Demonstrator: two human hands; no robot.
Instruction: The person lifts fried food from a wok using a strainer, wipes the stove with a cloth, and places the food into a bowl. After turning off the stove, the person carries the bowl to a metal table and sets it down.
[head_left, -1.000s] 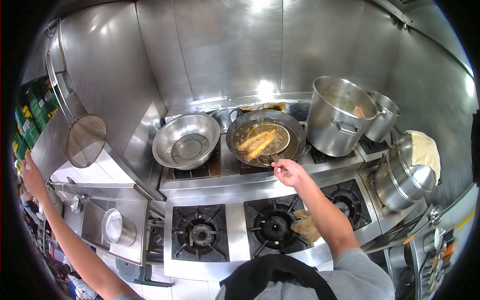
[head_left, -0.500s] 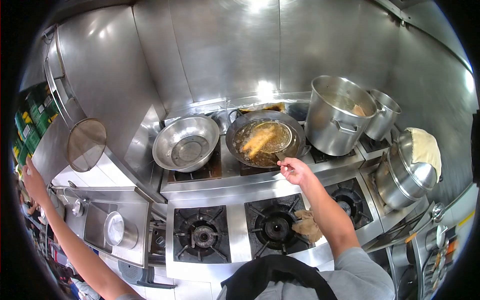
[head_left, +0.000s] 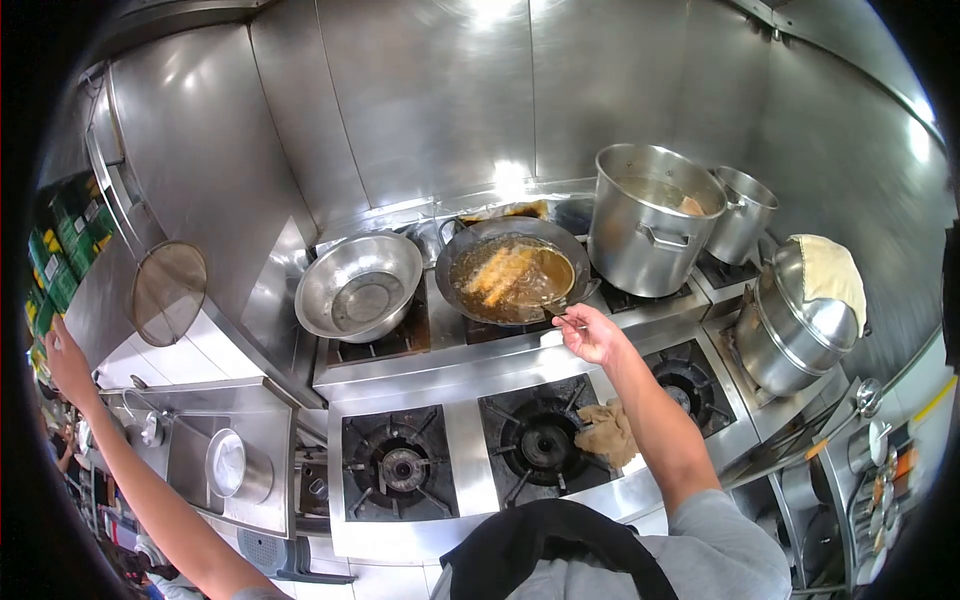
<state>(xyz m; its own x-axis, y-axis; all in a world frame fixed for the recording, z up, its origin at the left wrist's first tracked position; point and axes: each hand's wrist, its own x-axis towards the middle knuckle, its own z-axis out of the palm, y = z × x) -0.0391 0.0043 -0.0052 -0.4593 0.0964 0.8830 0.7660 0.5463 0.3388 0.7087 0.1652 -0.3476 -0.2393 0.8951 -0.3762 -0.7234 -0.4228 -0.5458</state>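
My right hand (head_left: 590, 334) grips the handle of a skimmer ladle (head_left: 545, 284) whose round head sits in a dark wok (head_left: 510, 274) of bubbling oil on the back burner. Golden fried pieces (head_left: 497, 276) float in the oil. My left hand (head_left: 62, 361) reaches far out to the left edge of the view, near green packs on a shelf; what it touches is hidden. An empty steel bowl (head_left: 359, 287) rests on the burner left of the wok.
A tall stockpot (head_left: 650, 220) and a smaller pot (head_left: 742, 216) stand right of the wok. A stacked steamer with a cloth (head_left: 805, 310) sits far right. A mesh strainer (head_left: 168, 293) hangs at left. A rag (head_left: 607, 434) lies by the unlit front burners. A sink (head_left: 222, 455) is lower left.
The skimmer head has sunk into the oil and the fried pieces now float toward the wok's left. My right hand drew slightly nearer; the view shifted a little.
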